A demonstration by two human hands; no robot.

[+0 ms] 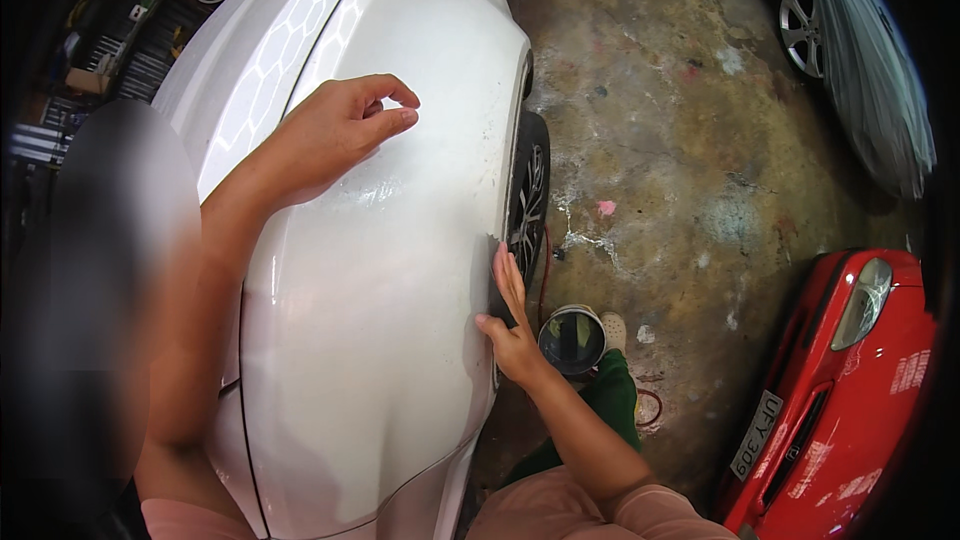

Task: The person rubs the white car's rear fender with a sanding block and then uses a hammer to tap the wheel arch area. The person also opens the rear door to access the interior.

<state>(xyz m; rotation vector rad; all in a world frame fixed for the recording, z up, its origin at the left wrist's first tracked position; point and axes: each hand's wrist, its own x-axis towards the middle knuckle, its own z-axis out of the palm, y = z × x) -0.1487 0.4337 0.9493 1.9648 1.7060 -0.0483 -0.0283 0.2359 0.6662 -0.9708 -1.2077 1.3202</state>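
Note:
My left hand hovers above the white car fender, thumb and index finger bent with a gap between them. Nothing shows in that hand. At the fender's right edge, by the wheel, is my right hand. Its thumb rests near the top of the panel while the straight fingers press down the side. Under those fingers a thin dark grey sheet, resembling sandpaper, lies against the wheel-arch edge, mostly hidden. A wet-looking patch glints on the panel below my left hand.
A bucket of dark liquid stands beside my shoe, with a thin red hose nearby. A red car is at the right. Plastic sheeting drapes a silver car. A blurred dark shape covers the left side.

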